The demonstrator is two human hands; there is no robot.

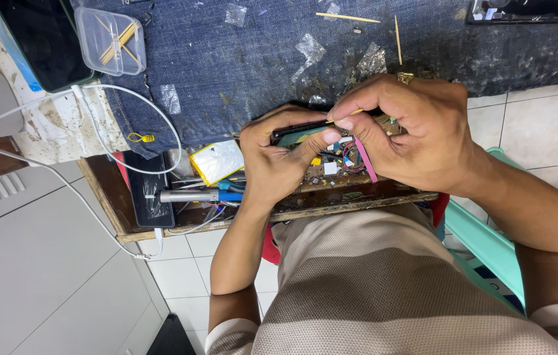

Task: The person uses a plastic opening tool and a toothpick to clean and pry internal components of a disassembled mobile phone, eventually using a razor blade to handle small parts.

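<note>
My left hand (277,156) grips a dark, flat phone (295,132) by its edge, just above an open wooden drawer (331,200). My right hand (405,135) pinches a thin wooden stick (352,113) between thumb and fingers, and the stick's tip rests on the phone's top edge. A pink strip (365,161) hangs under my right fingers. Most of the phone is hidden by both hands.
A denim cloth (239,59) covers the bench, with loose wooden sticks (347,18) and clear film scraps on it. A clear plastic box (110,41) of sticks sits upper left. A white cable (95,118) loops nearby. The drawer holds a yellow-edged battery (217,161), a blue-handled tool (196,195) and small parts.
</note>
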